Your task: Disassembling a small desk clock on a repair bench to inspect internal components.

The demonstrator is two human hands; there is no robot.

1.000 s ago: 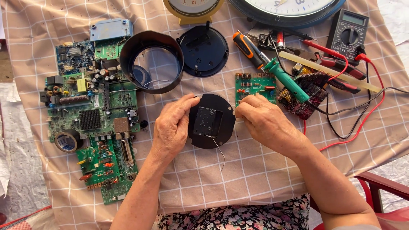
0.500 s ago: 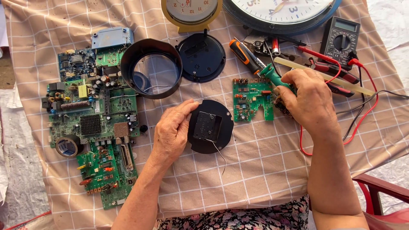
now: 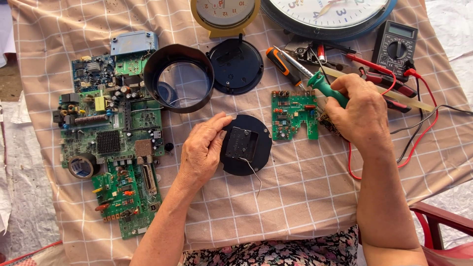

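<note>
My left hand point(image 3: 203, 150) rests on the left edge of a black round disc point(image 3: 249, 148) with a square black module in its middle and a thin wire trailing toward me. My right hand point(image 3: 355, 114) is closed around the green handle of a soldering iron point(image 3: 322, 84), whose metal tip points up and left. A small green circuit board point(image 3: 294, 115) lies between the two hands, just left of my right hand.
Large green circuit boards point(image 3: 111, 133) and a tape roll point(image 3: 83, 165) lie at the left. A black ring with a lens point(image 3: 178, 78), a black round cover point(image 3: 236, 66), an orange-handled screwdriver point(image 3: 282, 64), a multimeter point(image 3: 398, 47) with red leads and two clocks sit behind.
My right hand left the black disc, moved right and back, and took hold of the green soldering iron. My left hand stayed on the disc.
</note>
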